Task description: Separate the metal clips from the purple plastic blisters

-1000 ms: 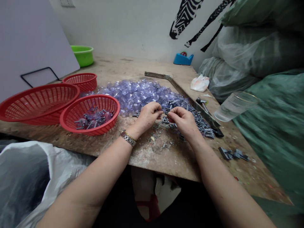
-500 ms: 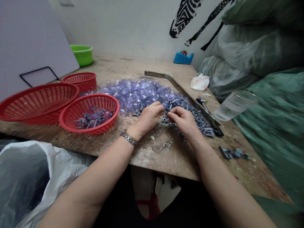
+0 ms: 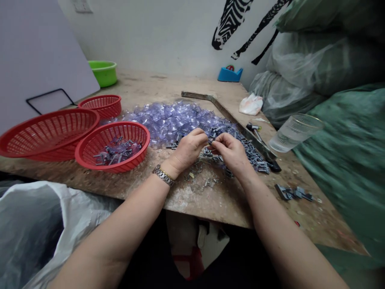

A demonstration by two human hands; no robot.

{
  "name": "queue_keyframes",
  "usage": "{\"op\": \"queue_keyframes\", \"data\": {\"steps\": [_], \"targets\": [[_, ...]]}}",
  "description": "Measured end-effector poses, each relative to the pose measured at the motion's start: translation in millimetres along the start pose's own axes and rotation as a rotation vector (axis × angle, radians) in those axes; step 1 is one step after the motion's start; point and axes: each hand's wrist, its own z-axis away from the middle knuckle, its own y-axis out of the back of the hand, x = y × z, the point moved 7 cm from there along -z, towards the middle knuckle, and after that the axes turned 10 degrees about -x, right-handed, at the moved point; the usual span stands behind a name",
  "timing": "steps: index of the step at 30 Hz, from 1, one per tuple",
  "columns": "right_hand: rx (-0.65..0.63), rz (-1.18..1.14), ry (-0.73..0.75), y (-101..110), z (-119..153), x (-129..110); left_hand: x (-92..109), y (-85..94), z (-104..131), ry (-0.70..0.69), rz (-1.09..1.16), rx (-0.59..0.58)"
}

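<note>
My left hand point(image 3: 192, 147), with a metal watch on its wrist, is closed at the near edge of the pile of clear purplish plastic pieces point(image 3: 168, 118). Close beside it on the right, my right hand point(image 3: 229, 150) has thumb and forefinger pinched together. Whatever is between the fingers of either hand is too small to make out. Small dark grey parts point(image 3: 255, 154) lie heaped around and beyond my right hand. Clear pieces with grey parts point(image 3: 118, 151) sit in the nearest red basket point(image 3: 141, 150), left of my hands.
Two more red baskets point(image 3: 51, 148) and a green basin point(image 3: 105, 72) stand left. A bent metal bar point(image 3: 225, 110), a glass point(image 3: 293, 132), a hammer-like tool and a blue tape dispenser point(image 3: 230, 74) are right. Large green sacks point(image 3: 345, 136) border the table.
The view has shifted slightly. My fingertips remain close together over the pile, with my right fingers turned a little toward my left hand.
</note>
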Motion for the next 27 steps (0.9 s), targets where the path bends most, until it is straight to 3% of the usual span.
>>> {"op": "queue_keyframes", "data": {"steps": [5, 10, 13, 18, 27], "targets": [[0.062, 0.087, 0.095, 1.1, 2.9, -12.0, -17.0, -3.2, 1.6, 0.221, 0.356, 0.1], [0.075, 0.208, 0.145, 0.3, 5.6, -16.1, -23.3, -19.2, 6.3, 0.466, 0.82, -0.023], [0.065, 0.249, 0.161, -1.3, 6.2, -17.1, -19.0, -21.4, 9.7, 0.571, 0.957, -0.105], [0.048, 0.285, 0.147, -3.0, 6.1, -17.7, -18.5, -21.5, 10.4, 0.586, 0.971, -0.161], [0.01, 0.287, 0.104, -5.4, 4.6, -11.7, -23.6, -18.7, 7.2, 0.574, 0.768, -0.095]]}}
